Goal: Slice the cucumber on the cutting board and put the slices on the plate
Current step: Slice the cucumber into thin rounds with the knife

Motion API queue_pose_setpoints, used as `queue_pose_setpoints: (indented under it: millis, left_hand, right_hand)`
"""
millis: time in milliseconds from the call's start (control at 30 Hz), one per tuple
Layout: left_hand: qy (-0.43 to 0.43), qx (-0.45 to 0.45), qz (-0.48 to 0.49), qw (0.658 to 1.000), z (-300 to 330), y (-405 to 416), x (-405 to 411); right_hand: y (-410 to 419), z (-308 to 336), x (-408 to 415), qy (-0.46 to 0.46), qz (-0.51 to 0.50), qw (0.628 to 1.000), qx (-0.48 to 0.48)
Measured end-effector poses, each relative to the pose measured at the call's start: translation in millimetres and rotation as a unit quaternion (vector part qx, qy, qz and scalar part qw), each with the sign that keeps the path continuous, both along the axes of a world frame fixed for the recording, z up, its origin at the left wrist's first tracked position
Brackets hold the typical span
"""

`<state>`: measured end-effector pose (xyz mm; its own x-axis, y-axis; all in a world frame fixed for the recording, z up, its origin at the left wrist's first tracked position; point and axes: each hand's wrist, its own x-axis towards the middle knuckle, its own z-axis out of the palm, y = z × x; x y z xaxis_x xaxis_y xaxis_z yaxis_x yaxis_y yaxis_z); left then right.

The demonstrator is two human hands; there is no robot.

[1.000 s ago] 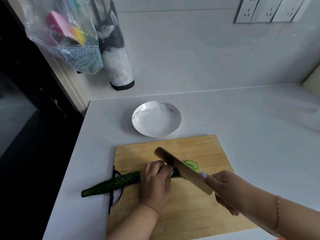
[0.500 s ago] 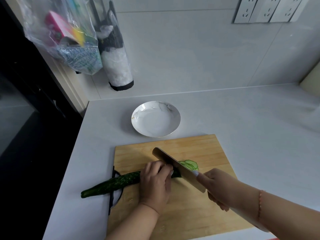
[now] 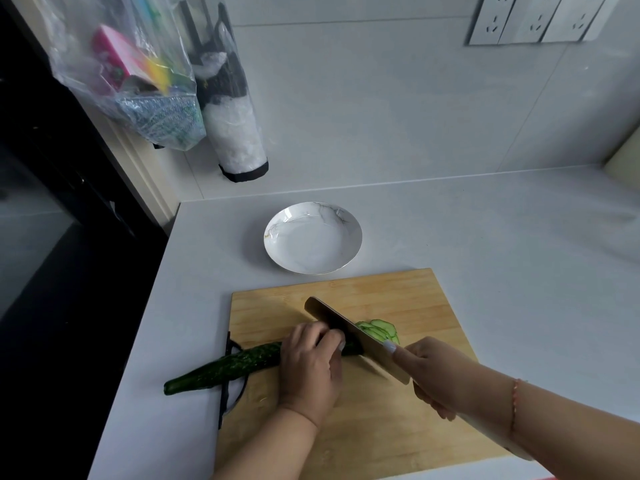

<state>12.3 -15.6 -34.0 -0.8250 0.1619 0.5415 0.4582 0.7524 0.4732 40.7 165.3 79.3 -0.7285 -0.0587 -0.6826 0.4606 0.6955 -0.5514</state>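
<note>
The cucumber (image 3: pixel 228 367) lies long-ways left to right, its tip sticking out past the board's (image 3: pixel 415 299) left edge over the counter (image 3: pixel 485 244). The left hand (image 3: pixel 310 367) curls over it near the cut end. Just to the right, the knife (image 3: pixel 349 336) crosses it, gripped by the right hand (image 3: pixel 436 374). Slices (image 3: pixel 379 330) lie behind the blade. The plate (image 3: pixel 313 237) waits past the board's far edge.

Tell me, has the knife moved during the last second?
Yes. The knife has slid toward the person, its tip farther from the plate, and now presses into the cucumber.
</note>
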Motion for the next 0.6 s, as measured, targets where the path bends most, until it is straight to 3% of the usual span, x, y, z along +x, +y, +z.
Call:
queue_pose_setpoints:
  millis: [600]
  left_hand:
    - [-0.004, 0.014, 0.003, 1.0, -2, 0, 0]
  right_hand:
    - [11, 19, 14, 0.018, 0.02, 1.0, 0.012]
